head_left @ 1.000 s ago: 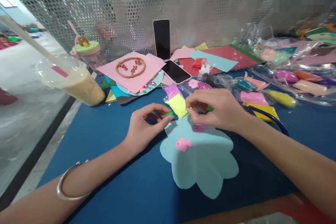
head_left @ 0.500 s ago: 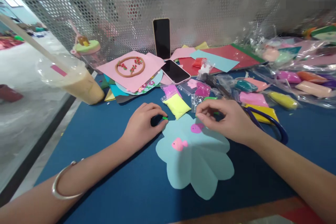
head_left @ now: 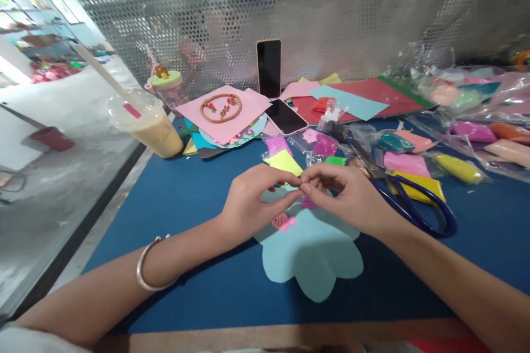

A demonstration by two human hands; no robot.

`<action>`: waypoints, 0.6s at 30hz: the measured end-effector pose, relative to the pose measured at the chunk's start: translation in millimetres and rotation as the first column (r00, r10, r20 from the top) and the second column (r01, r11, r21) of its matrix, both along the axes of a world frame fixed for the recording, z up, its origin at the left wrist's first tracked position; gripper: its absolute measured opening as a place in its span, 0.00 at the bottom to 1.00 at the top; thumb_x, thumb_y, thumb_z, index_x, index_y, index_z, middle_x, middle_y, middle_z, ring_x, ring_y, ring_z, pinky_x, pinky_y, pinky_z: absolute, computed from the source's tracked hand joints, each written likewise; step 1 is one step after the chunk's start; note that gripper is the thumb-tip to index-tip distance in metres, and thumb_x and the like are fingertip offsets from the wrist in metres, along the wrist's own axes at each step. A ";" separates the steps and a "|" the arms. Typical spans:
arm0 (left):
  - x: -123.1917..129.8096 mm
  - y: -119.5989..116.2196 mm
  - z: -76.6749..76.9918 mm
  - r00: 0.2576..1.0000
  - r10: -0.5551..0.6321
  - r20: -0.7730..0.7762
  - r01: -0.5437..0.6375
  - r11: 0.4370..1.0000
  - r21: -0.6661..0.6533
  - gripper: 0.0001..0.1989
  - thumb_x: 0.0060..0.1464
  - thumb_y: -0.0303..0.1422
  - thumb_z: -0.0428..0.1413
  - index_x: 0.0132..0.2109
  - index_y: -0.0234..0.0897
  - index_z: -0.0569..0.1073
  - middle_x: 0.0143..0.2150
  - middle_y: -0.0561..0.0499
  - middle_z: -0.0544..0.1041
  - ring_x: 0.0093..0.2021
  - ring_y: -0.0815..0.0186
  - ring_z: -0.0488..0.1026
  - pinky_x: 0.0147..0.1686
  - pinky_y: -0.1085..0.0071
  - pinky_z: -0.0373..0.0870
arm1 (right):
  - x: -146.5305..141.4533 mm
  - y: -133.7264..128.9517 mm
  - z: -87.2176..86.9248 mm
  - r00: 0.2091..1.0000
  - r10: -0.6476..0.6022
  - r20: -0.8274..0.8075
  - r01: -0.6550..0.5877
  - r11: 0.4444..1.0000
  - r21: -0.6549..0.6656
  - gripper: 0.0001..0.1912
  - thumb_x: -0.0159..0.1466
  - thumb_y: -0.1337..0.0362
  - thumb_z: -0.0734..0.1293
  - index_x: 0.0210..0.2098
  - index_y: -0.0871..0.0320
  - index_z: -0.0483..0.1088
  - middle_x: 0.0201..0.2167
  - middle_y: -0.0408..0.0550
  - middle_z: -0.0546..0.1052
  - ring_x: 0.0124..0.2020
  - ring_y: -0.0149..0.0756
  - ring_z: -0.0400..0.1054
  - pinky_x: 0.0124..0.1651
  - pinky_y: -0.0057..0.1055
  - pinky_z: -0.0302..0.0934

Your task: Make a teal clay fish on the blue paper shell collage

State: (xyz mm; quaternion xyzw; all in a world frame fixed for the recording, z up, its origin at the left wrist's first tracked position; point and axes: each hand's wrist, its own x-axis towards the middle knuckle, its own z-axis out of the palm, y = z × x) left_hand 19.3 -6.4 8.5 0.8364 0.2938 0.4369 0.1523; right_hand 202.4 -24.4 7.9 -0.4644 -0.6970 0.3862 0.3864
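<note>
My left hand (head_left: 257,198) and my right hand (head_left: 343,193) meet at their fingertips above a scalloped light-blue paper (head_left: 285,259). Both pinch a tiny bit of green clay, mostly hidden by the fingers. On the paper lie a pink clay fish (head_left: 284,222) and a purple clay fish (head_left: 308,202), the latter partly covered by my right fingers. Just behind my hands are a yellow clay packet (head_left: 284,162) and a green clay packet (head_left: 335,160).
Blue-handled scissors (head_left: 414,207) lie to the right among several clay packets. A drink cup (head_left: 155,129) stands at the table's left edge. Behind are a pink sheet (head_left: 223,129) with a clay ring, an upright phone (head_left: 269,69), a flat phone (head_left: 286,117) and a perforated metal panel (head_left: 351,27).
My left hand has moved right with the green clay, and my fingertips, apart before, now touch. My hands cover the upper part of the blue paper. The view has shifted somewhat left.
</note>
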 end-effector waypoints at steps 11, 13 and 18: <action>-22.8 9.0 5.6 0.989 0.012 -0.147 -0.021 0.998 -0.060 0.02 0.54 0.26 0.56 0.34 0.36 0.73 0.31 0.52 0.77 0.30 0.72 0.72 0.29 0.78 0.69 | 23.0 -5.4 0.0 0.995 -0.096 0.029 0.097 0.995 -0.037 0.03 0.59 0.65 0.65 0.30 0.57 0.70 0.22 0.40 0.69 0.24 0.27 0.61 0.26 0.23 0.58; -34.6 14.2 4.0 0.964 0.004 -0.265 -0.025 0.997 -0.076 0.03 0.55 0.27 0.55 0.35 0.36 0.73 0.32 0.53 0.77 0.30 0.72 0.71 0.29 0.77 0.69 | 32.1 -6.6 -3.9 0.992 -0.114 0.056 0.116 0.992 -0.039 0.02 0.58 0.66 0.65 0.30 0.56 0.70 0.22 0.40 0.68 0.24 0.27 0.61 0.26 0.23 0.58; -47.1 27.4 -3.4 0.877 0.040 -0.479 -0.101 0.990 -0.103 0.05 0.55 0.29 0.53 0.36 0.38 0.74 0.33 0.53 0.77 0.31 0.69 0.71 0.26 0.76 0.66 | 46.4 -8.2 -12.9 0.984 -0.147 0.096 0.152 0.987 -0.050 0.02 0.57 0.68 0.66 0.31 0.55 0.69 0.24 0.40 0.67 0.25 0.27 0.61 0.27 0.23 0.59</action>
